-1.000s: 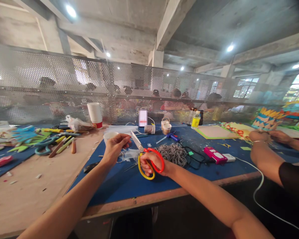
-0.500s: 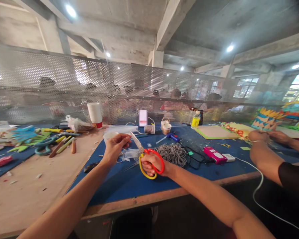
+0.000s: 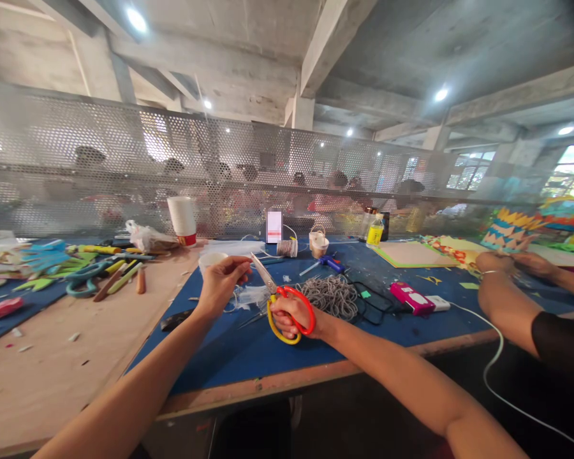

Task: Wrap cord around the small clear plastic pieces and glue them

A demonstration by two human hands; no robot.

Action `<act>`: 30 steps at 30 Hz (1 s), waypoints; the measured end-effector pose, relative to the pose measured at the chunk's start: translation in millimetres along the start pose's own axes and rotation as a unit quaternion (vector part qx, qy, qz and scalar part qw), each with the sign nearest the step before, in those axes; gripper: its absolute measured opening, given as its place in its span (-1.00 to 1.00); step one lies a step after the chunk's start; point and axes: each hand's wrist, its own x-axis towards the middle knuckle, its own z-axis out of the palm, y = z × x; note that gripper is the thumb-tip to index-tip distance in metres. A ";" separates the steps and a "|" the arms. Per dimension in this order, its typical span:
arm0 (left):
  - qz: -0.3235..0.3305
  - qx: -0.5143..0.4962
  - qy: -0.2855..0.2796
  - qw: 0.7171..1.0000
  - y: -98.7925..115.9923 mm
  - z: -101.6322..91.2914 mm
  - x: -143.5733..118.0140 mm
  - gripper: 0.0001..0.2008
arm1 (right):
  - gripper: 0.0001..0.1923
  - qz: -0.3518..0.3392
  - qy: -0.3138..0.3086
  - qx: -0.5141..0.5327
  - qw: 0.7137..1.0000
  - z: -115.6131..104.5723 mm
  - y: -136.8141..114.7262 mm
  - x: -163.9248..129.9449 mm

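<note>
My right hand [image 3: 289, 313] is wrapped round the handles of a pair of scissors [image 3: 305, 309], one loop red and the other yellow. Their blades point up and left, with the tips close to my left fingers. My left hand [image 3: 224, 280] is raised over the blue mat, thumb and fingertips pinched together; whatever is between them is too small to make out. Behind that hand stands a white cup [image 3: 212, 259], partly covered. Right of the scissors lies a heap of grey cord [image 3: 332, 296]. Whitish plastic scraps [image 3: 251, 295] are on the mat below the blades.
A blue glue gun [image 3: 332, 263] lies behind the cord, near a small basket [image 3: 319, 243] and a spool [image 3: 287, 247]. A pink box [image 3: 412, 298] with a white cable is at right, beside a co-worker's arms [image 3: 507, 293]. Stacked paper cups [image 3: 182, 220] and tools stand left.
</note>
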 end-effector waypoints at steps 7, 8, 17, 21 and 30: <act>0.005 0.009 0.001 1.000 0.7 0.0 0.0 -0.70 | -0.74 0.040 -0.021 0.014 0.999 0.0 -0.6 0.4; 0.004 0.007 -0.001 1.000 0.7 0.0 0.0 -0.69 | -0.76 0.046 -0.031 0.023 0.998 -0.9 -0.2 0.7; 0.015 0.031 0.013 0.999 4.9 4.0 -5.1 -0.70 | -0.80 0.029 -0.044 0.048 0.997 -4.7 1.0 1.7; 0.033 0.050 0.027 0.998 7.4 5.7 -7.2 -0.73 | -0.80 0.024 -0.050 0.045 0.997 -3.4 0.5 2.1; 0.028 0.061 0.032 0.997 1.6 5.7 -4.8 -0.71 | -0.78 0.014 -0.033 0.016 0.999 -0.6 -1.6 1.3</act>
